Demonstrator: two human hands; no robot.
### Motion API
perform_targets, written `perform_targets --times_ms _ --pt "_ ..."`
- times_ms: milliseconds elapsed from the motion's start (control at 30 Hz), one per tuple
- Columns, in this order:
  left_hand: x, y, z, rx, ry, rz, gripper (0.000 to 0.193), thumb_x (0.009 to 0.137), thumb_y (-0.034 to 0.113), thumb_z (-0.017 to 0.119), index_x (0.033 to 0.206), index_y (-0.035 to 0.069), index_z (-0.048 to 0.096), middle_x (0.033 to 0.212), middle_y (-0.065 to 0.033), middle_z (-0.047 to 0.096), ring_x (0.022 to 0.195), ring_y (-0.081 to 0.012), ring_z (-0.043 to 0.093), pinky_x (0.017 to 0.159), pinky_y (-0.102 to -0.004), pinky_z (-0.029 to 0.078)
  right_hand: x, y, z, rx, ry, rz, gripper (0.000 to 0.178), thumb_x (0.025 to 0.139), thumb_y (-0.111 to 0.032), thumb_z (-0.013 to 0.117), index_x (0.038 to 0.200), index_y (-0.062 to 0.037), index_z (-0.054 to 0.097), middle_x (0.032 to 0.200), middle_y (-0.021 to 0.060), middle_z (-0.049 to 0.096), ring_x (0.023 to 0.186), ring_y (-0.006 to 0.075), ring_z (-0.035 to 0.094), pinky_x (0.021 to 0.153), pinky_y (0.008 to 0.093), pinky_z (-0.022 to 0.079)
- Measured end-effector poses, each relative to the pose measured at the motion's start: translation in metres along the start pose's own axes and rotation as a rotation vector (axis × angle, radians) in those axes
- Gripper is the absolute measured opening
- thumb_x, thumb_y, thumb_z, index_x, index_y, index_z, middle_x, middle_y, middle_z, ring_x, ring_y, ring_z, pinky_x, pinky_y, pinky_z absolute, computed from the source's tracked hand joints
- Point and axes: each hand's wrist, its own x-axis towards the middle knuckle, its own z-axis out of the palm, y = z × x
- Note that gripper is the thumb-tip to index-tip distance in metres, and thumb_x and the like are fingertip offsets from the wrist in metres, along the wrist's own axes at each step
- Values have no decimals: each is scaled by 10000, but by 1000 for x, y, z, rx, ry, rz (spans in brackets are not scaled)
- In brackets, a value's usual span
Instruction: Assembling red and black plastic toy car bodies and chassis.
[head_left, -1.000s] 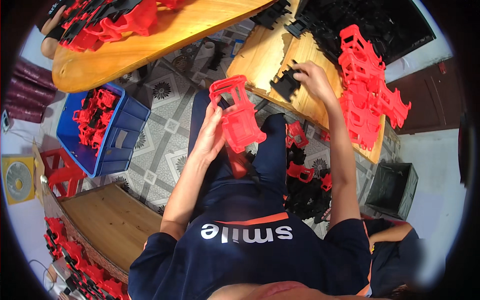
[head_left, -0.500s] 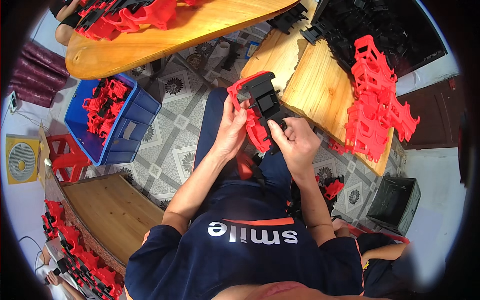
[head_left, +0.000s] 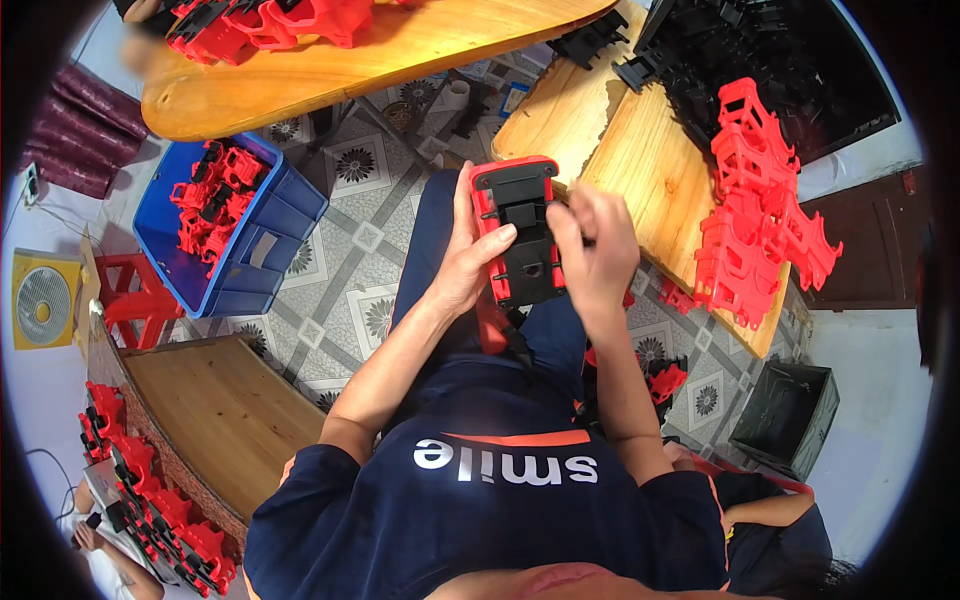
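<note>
My left hand (head_left: 468, 262) grips a red plastic shell (head_left: 512, 167) over my lap, its thumb lying across the near left edge. A long black plastic insert (head_left: 524, 205) sits inside that shell, its flat face turned up toward me. At the right edge of the piece is my right hand (head_left: 604, 245), with the thumb near the rim and the fingers curled. Motion smears those fingers, and I cannot make out whether anything is between them.
Stacked red shells (head_left: 740, 210) lie on the wooden table (head_left: 640, 170) at right, beside a heap of black parts (head_left: 740, 75). A blue crate (head_left: 265, 245) of red-and-black pieces stands at left. More pieces lie on the far yellow table (head_left: 400, 75). People sit nearby at both lower sides.
The shell and insert have turned more upright, their flat face now toward me. My left thumb has shifted onto the near edge, and my right hand has moved up along the right side.
</note>
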Motion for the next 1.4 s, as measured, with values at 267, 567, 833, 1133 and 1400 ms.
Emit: perform_targets --times_ms 267,567,833,1133,1400 --pt "11 -6 -2 486 95 355 693 974 443 553 1460 32 281 1404 -141 410 1305 -219 397 1105 -341 299 17 3 26 536 -222 11 216 882 -115 696 1042 19 639 1054 139 682 988 255 658 935 354 477" --pt "-7 58 -3 -88 291 471 559 1003 525 429 1388 146 283 1218 -97 515 1042 -182 588 867 -367 543 22 -14 9 657 -657 -11 1065 797 -592 708 1508 24 208 1529 228 294 1424 326 304 1144 420 265" --pt "-56 80 16 261 319 851 1142 808 48 715 1537 154 -158 1443 -132 344 1279 -219 438 1073 -387 370 -16 -43 43 805 -550 30 629 888 1 645 1452 21 367 1362 128 497 1142 207 553 973 319 454" --pt "-181 274 -51 122 996 1426 932 755 52 750 1424 89 102 1149 -139 548 967 -195 590 887 -362 506 -18 -91 94 1086 -1036 -17 730 927 -315 666 1489 -16 309 1492 145 397 1322 252 446 1057 361 377" --pt "-529 394 11 626 1735 1808 292 814 71 739 1078 12 630 1002 -96 688 906 -237 679 841 -456 577 -24 -1 141 899 -1051 220 358 971 -154 612 1289 5 576 1200 100 647 1016 143 642 848 254 504"
